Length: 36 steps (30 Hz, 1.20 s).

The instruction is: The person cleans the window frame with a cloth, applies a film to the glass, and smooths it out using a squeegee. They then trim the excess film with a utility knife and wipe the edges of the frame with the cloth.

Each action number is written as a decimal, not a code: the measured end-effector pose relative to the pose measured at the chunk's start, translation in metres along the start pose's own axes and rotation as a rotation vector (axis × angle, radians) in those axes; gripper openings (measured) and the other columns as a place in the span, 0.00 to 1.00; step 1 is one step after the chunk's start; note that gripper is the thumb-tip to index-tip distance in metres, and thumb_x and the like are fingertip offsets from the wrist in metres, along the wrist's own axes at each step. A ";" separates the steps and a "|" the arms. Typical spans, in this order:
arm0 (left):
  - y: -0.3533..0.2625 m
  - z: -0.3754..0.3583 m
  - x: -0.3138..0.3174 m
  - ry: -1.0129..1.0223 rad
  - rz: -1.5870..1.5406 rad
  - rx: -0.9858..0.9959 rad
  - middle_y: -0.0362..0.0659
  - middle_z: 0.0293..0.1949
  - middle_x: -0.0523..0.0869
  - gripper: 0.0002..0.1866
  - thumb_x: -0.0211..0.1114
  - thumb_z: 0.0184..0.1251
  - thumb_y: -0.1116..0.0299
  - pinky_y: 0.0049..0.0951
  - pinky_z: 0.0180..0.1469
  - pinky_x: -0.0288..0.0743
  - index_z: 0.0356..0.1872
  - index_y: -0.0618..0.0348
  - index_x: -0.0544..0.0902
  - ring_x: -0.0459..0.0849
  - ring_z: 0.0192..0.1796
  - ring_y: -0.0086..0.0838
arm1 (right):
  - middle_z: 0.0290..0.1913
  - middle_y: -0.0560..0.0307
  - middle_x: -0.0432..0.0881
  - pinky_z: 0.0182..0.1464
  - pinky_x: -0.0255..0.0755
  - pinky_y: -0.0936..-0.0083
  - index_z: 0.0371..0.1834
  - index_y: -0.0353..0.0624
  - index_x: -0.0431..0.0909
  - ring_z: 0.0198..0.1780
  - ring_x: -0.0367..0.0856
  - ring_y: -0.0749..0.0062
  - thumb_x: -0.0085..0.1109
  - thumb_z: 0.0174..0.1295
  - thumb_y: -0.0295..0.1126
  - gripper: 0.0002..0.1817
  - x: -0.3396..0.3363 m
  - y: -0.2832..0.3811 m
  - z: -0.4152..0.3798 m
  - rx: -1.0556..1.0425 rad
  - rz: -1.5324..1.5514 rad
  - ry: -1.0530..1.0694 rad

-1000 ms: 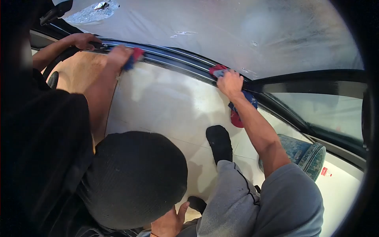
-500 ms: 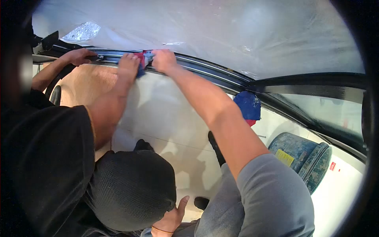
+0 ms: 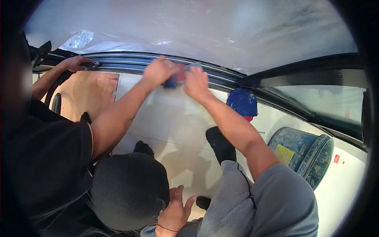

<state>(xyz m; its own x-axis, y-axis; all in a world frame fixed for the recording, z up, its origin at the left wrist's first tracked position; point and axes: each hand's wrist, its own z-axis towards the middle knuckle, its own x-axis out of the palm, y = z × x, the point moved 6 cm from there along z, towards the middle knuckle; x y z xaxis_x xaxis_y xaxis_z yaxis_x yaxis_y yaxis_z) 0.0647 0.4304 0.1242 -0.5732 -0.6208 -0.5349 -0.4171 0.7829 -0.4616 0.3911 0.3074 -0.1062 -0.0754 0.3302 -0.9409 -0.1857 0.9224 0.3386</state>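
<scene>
My right hand (image 3: 196,83) is closed on a red and grey-blue cloth (image 3: 181,74) at the dark sliding-frame track (image 3: 122,59); motion blurs the cloth and fingertips. Against the cloth's other side is a co-worker's hand (image 3: 158,72), with a dark blue part of the cloth below it. Low in the view, my left hand (image 3: 175,213) holds nothing, its fingers apart, beside the co-worker's black-clad knee (image 3: 130,191). The co-worker's other hand (image 3: 75,63) grips a dark tool (image 3: 90,64) over the track's left part.
A blue and red cloth (image 3: 242,103) lies by the track's right part. On the pale floor (image 3: 158,118), a stained bucket (image 3: 302,152) lies tilted near the right frame. A brown panel (image 3: 87,91) is at the left. Translucent sheeting (image 3: 189,27) hangs beyond the track.
My right hand, the cloth and the co-worker's hand against it have moved right along the track. My left hand shows more fully beside the knee.
</scene>
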 end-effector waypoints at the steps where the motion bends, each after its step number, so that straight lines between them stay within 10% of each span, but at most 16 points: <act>1: 0.001 0.001 -0.001 0.000 0.027 0.008 0.60 0.53 0.82 0.30 0.64 0.71 0.49 0.47 0.55 0.78 0.59 0.68 0.76 0.83 0.54 0.55 | 0.51 0.48 0.77 0.53 0.66 0.53 0.39 0.44 0.87 0.58 0.72 0.52 0.61 0.54 0.34 0.12 0.006 0.021 0.014 0.048 0.068 0.041; 7: 0.035 -0.002 0.009 -0.055 0.070 0.011 0.60 0.58 0.75 0.32 0.66 0.72 0.52 0.44 0.61 0.74 0.64 0.69 0.71 0.77 0.60 0.55 | 0.56 0.48 0.79 0.60 0.67 0.48 0.53 0.46 0.84 0.62 0.73 0.49 0.58 0.63 0.32 0.16 0.059 0.120 0.080 -0.088 0.602 0.072; 10: 0.031 -0.004 0.010 -0.078 0.167 0.058 0.61 0.58 0.75 0.31 0.67 0.71 0.53 0.43 0.62 0.73 0.64 0.69 0.71 0.77 0.60 0.54 | 0.46 0.42 0.82 0.54 0.73 0.60 0.52 0.38 0.80 0.49 0.82 0.50 0.57 0.67 0.31 0.13 0.008 0.130 0.055 0.159 1.089 -0.448; 15: -0.008 0.003 -0.004 0.016 0.056 0.098 0.58 0.48 0.82 0.26 0.66 0.70 0.55 0.48 0.52 0.78 0.58 0.66 0.76 0.83 0.49 0.55 | 0.36 0.54 0.81 0.44 0.74 0.70 0.51 0.37 0.79 0.38 0.77 0.72 0.57 0.72 0.34 0.13 -0.050 0.087 -0.054 0.183 1.284 -0.103; 22: -0.028 0.003 0.003 0.089 0.190 0.317 0.58 0.43 0.83 0.22 0.64 0.70 0.54 0.51 0.48 0.79 0.51 0.64 0.78 0.85 0.44 0.55 | 0.43 0.58 0.83 0.44 0.76 0.76 0.58 0.38 0.79 0.41 0.79 0.77 0.55 0.74 0.35 0.16 -0.259 -0.021 -0.219 0.357 0.799 -0.138; 28: -0.048 0.031 -0.004 0.125 0.235 0.362 0.61 0.53 0.83 0.29 0.60 0.72 0.49 0.50 0.59 0.75 0.60 0.64 0.77 0.83 0.56 0.57 | 0.50 0.51 0.81 0.59 0.70 0.73 0.61 0.35 0.73 0.52 0.77 0.70 0.47 0.77 0.30 0.15 -0.425 -0.094 -0.383 0.467 0.151 -0.762; 36: -0.081 0.064 0.013 0.200 0.304 0.462 0.61 0.54 0.84 0.27 0.61 0.71 0.48 0.49 0.61 0.74 0.55 0.64 0.79 0.81 0.59 0.53 | 0.47 0.37 0.84 0.55 0.72 0.59 0.57 0.37 0.75 0.48 0.82 0.48 0.52 0.73 0.34 0.15 -0.388 -0.193 -0.518 0.919 0.043 -0.862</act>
<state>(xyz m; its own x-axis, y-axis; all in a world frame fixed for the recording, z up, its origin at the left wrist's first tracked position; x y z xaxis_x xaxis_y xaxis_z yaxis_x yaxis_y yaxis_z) 0.1361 0.3561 0.1096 -0.7598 -0.3165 -0.5679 0.1115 0.7972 -0.5934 -0.0510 -0.1021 0.1980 0.6623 0.0672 -0.7463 0.5760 0.5914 0.5644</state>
